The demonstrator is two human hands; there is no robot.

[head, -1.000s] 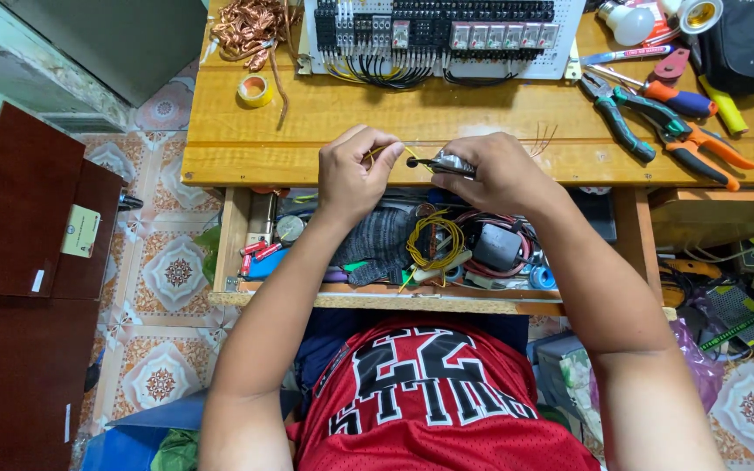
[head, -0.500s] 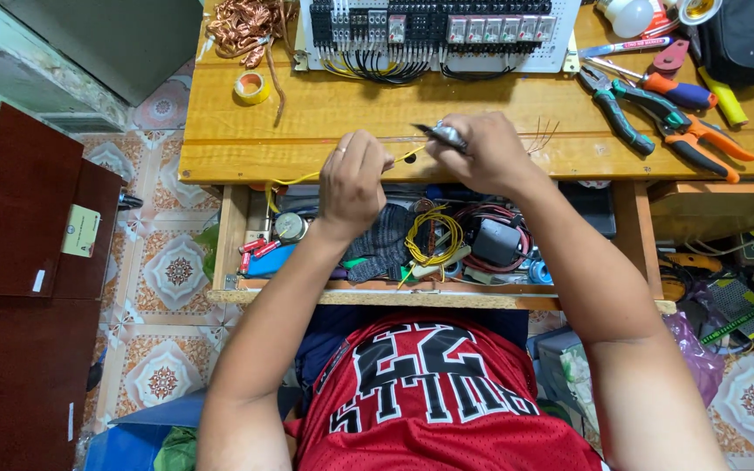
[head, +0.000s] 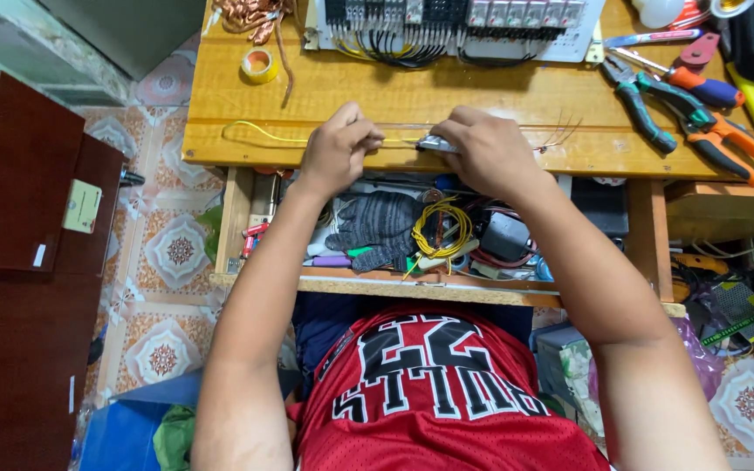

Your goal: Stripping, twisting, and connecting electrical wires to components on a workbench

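Observation:
My left hand (head: pixel 335 148) pinches a thin yellow wire (head: pixel 263 133) that trails left across the wooden table (head: pixel 412 87). My right hand (head: pixel 486 153) grips a small grey metal tool (head: pixel 436 144) whose tip meets the wire's end between the two hands. Both hands rest at the table's front edge. Behind them, at the back of the table, lies a white panel of black terminal blocks (head: pixel 455 22) with bundled wires.
Pliers and cutters with green, orange and blue handles (head: pixel 691 109) lie at the right. A tape roll (head: pixel 259 65) and copper wire scraps (head: pixel 250 13) sit at the back left. The open drawer holds a grey glove (head: pixel 377 227) and a yellow wire coil (head: pixel 442 231). A dark red cabinet (head: pixel 19 262) stands left.
Both hands have moved forward from over the drawer onto the table's edge. The yellow wire now stretches out to the left on the tabletop.

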